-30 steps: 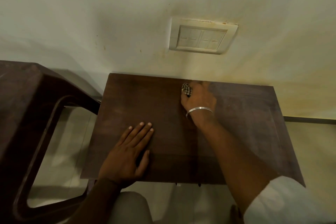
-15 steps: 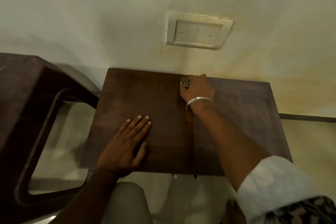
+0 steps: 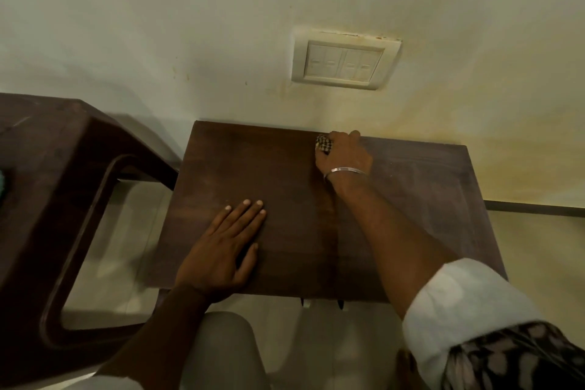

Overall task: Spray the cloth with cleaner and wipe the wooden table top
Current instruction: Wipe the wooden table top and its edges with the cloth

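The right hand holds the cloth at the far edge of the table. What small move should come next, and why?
Probably draw the right hand with the cloth back toward the near edge. It sits at the far edge of the table by the wall, so no room remains ahead. The left hand lies flat, steadying.

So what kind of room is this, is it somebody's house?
Probably a room in a home, though I can't tell which one. A small wooden table stands against a stained, painted wall with a switch plate on it, a dark plastic chair sits beside the table, and the floor is pale tile.
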